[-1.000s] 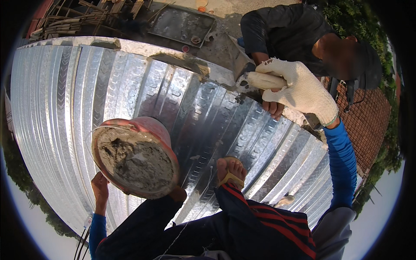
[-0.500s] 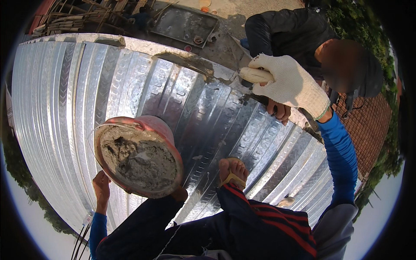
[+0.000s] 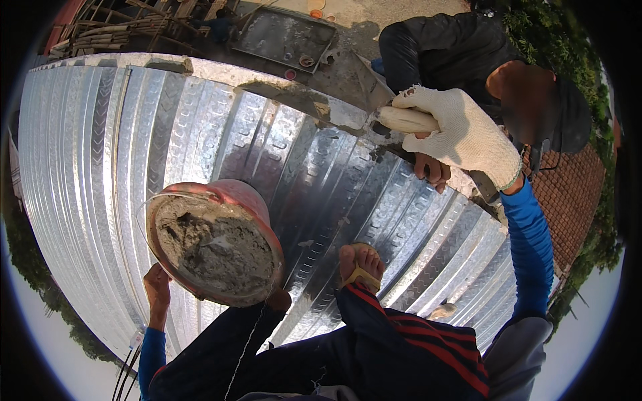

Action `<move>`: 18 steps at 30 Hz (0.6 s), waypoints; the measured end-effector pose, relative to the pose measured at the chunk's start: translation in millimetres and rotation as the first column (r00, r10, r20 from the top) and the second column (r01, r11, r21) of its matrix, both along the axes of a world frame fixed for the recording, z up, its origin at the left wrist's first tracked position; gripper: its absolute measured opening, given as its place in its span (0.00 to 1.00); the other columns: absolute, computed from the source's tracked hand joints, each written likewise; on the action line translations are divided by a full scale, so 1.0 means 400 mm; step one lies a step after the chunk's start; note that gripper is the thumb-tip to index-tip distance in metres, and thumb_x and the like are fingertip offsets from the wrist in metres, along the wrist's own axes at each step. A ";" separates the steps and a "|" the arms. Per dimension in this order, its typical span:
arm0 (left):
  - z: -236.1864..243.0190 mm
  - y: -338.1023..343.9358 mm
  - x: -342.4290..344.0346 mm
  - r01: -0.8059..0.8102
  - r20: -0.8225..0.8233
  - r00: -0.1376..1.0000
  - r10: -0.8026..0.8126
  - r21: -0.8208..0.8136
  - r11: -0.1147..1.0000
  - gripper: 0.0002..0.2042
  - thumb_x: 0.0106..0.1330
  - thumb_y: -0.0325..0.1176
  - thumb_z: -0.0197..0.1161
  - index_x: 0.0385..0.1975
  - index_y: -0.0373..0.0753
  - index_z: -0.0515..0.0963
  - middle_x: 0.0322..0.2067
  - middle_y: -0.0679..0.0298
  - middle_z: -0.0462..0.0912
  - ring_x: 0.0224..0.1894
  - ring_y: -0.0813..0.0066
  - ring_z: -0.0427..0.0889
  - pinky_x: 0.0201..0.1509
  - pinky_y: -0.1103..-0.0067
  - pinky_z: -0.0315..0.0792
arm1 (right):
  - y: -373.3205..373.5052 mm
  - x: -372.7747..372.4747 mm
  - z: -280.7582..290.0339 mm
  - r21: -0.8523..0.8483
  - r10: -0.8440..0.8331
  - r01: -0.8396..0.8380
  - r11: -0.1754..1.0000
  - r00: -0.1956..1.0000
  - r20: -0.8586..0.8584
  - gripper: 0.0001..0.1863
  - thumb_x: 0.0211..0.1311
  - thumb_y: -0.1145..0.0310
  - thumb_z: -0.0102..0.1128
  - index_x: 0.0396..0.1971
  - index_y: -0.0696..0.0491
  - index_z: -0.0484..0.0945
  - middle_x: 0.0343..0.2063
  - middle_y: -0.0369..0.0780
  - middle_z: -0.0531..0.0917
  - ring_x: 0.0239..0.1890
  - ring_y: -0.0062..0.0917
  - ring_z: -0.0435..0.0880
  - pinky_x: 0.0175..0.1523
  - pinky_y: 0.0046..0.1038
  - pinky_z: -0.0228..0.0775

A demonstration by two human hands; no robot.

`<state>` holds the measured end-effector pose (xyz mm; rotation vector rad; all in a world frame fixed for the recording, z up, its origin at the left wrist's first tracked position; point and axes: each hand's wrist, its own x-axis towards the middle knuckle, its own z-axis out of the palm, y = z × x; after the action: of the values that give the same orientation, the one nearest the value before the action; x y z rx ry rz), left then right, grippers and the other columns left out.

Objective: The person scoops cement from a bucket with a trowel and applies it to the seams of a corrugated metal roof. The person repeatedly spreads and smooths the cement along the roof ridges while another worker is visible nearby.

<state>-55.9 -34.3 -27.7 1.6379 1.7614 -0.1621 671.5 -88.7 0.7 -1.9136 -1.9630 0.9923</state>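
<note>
A red bucket (image 3: 251, 200) of wet grey mortar (image 3: 214, 247) tips toward me on the metal sheeting, beside my leg. My bare left hand (image 3: 158, 284) is closed at its lower left rim; the fingertips are partly hidden behind it. In a white knit glove, my right hand (image 3: 465, 130) wraps round the pale wooden handle (image 3: 409, 120) of what looks like a trowel, above the wall's edge. My glove hides most of its blade. Just below, a co-worker's bare fingers (image 3: 432, 171) rest at the edge.
Ribbed, shiny metal sheeting (image 3: 194, 127) lies under my sandalled foot (image 3: 361, 264). A mortar-smeared wall top (image 3: 287, 99) runs along its far side. Beyond stand the co-worker in a dark jacket (image 3: 441, 50), a mixing tray (image 3: 284, 40) and stacked poles (image 3: 107, 30).
My right hand has shifted a little right and down with the trowel. The bucket and my left hand stay put. A thin string now hangs across the bucket's lower rim.
</note>
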 end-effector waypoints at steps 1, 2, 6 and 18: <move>0.000 -0.001 -0.001 -0.011 -0.008 1.000 0.011 0.005 1.000 0.12 0.73 0.35 0.60 0.34 0.31 0.82 0.23 0.68 0.77 0.27 0.81 0.72 0.33 0.76 0.69 | 0.002 0.008 0.001 0.006 0.013 -0.013 1.000 1.000 -0.009 0.27 0.61 0.58 0.76 0.58 0.52 0.83 0.39 0.47 0.90 0.37 0.37 0.92 0.44 0.36 0.85; -0.001 -0.003 -0.001 -0.022 -0.016 1.000 0.023 0.011 1.000 0.12 0.73 0.35 0.60 0.34 0.31 0.82 0.23 0.68 0.77 0.27 0.82 0.72 0.33 0.76 0.69 | 0.005 0.016 0.001 0.015 0.025 -0.025 1.000 0.999 -0.021 0.26 0.60 0.59 0.76 0.57 0.52 0.83 0.39 0.47 0.90 0.37 0.38 0.92 0.44 0.36 0.85; -0.006 -0.013 -0.001 -0.060 0.029 0.998 0.059 0.024 0.998 0.12 0.72 0.35 0.61 0.34 0.31 0.82 0.22 0.67 0.77 0.27 0.82 0.71 0.33 0.76 0.69 | 0.024 0.035 -0.023 0.109 0.048 -0.052 0.993 0.998 0.038 0.26 0.58 0.61 0.77 0.57 0.51 0.83 0.41 0.47 0.89 0.40 0.39 0.92 0.46 0.36 0.84; -0.004 -0.018 0.000 -0.057 0.012 0.998 0.057 0.019 0.998 0.13 0.72 0.35 0.58 0.36 0.30 0.83 0.24 0.64 0.81 0.28 0.78 0.76 0.34 0.75 0.71 | 0.100 -0.006 -0.078 -0.029 0.134 -0.132 0.991 0.983 0.122 0.27 0.64 0.53 0.74 0.60 0.45 0.80 0.47 0.44 0.87 0.49 0.38 0.89 0.54 0.36 0.82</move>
<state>-55.9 -41.3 -29.5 1.5970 1.8040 -0.1093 669.1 -48.6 -30.5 -1.9187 -2.1836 0.9509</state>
